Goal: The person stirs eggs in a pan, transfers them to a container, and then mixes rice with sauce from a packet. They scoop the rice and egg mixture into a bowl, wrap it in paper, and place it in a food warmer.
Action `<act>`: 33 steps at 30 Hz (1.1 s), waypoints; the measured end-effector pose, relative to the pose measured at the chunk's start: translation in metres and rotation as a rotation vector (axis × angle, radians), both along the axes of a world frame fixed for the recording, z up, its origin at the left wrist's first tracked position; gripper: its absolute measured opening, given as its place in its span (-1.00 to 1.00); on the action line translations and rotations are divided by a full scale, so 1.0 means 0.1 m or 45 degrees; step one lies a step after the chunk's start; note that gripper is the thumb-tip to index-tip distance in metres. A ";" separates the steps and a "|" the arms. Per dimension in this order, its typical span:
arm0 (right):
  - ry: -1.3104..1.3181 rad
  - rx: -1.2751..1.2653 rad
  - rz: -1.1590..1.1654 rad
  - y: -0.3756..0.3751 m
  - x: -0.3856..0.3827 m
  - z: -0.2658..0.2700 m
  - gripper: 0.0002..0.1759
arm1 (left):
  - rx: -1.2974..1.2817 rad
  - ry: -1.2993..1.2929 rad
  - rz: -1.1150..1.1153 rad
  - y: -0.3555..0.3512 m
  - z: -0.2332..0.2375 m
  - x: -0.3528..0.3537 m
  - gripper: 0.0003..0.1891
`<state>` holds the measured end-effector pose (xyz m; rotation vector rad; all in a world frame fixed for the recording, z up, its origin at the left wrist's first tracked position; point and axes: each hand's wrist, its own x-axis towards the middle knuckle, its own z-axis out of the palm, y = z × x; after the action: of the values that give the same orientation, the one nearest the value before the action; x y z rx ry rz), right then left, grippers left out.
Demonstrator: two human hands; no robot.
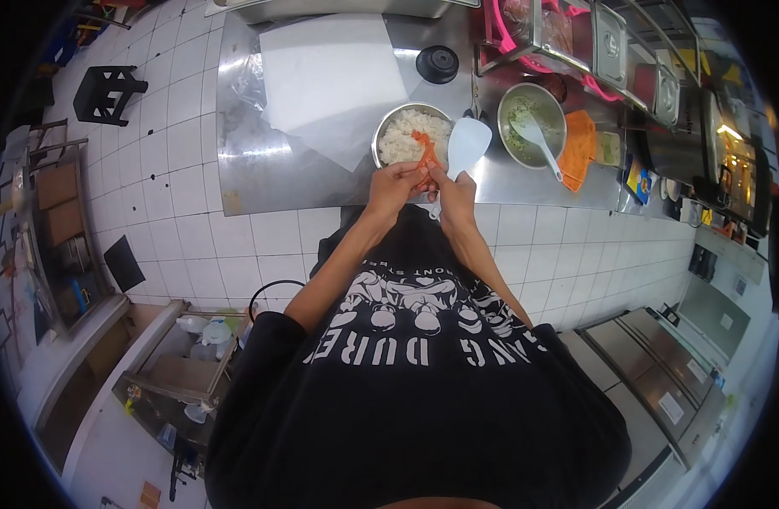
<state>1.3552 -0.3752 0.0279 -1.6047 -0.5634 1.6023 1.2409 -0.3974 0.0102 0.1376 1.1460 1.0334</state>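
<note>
Over the near rim of a metal bowl (375, 144) of white rice (399, 136), my two hands meet. My left hand (393, 188) is closed, its fingers pinching a soft orange-red piece, like a small packet (428, 154). My right hand (455, 193) is closed on the same piece from the other side. Orange-red matter also shows on the rice just beyond. A pale spatula (469, 146) stands up beside the bowl, its handle running behind my right hand with the end showing below; whether those fingers grip it I cannot tell.
Right of the spatula, a second metal bowl (508, 153) holds green bits and a white spoon (538, 142). An orange cloth (578, 148) lies beside it. White sheets (330, 76) and a black round object (438, 64) are farther back. A rack (538, 38) stands at the back right.
</note>
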 end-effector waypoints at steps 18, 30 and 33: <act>-0.133 -0.029 0.038 0.05 -0.08 0.01 -0.87 | -0.019 -0.025 0.068 -0.02 -0.04 0.12 -0.71; -0.129 0.039 0.012 0.06 -0.09 0.03 -0.87 | 0.286 0.464 0.006 -0.08 -0.12 0.24 -0.72; -0.326 0.217 0.061 0.08 -0.05 -0.15 -0.82 | 0.387 0.783 -0.212 -0.09 -0.05 0.19 -0.68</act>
<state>1.3503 -0.3675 0.0128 -1.6872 -0.8554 1.3504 1.2603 -0.4059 0.0049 0.8240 1.4860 1.0388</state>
